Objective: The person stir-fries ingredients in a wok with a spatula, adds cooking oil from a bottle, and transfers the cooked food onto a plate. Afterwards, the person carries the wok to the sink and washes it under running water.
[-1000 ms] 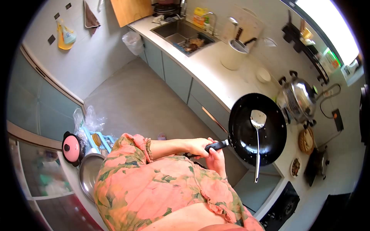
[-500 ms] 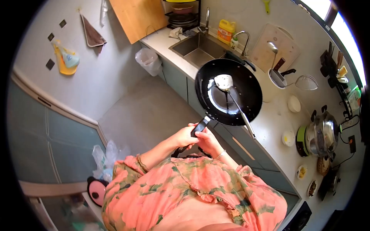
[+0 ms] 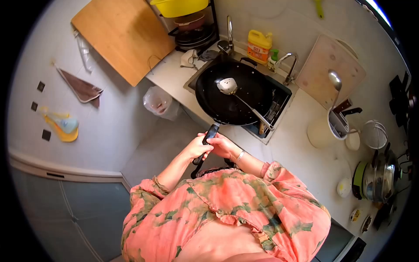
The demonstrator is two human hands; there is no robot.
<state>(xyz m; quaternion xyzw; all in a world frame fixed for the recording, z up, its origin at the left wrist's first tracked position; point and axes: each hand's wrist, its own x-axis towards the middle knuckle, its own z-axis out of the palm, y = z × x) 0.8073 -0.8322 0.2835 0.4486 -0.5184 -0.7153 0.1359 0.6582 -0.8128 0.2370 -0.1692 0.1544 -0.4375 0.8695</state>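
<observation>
My left hand (image 3: 196,147) and my right hand (image 3: 223,145) are both closed around the black handle (image 3: 212,131) of a large black wok (image 3: 210,105). The wok is over the sink (image 3: 265,140) and hides most of its basin; whether it touches the rim I cannot tell. Inside the wok lies a metal spatula (image 3: 228,86), its blade near the middle and its long handle leaning out over the right rim. Small light specks dot the wok's dark inner surface.
Behind the sink are two taps (image 3: 229,32), a yellow detergent jug (image 3: 259,43) and a pump bottle (image 3: 273,59). A utensil holder (image 3: 321,131) and a steamer pot (image 3: 380,174) stand on the right counter. A lined bin (image 3: 160,101) hangs left of the sink.
The wok has moved from beside the sink to over it, with both hands still on its handle and the spatula inside. My view has turned and come closer to the sink.
</observation>
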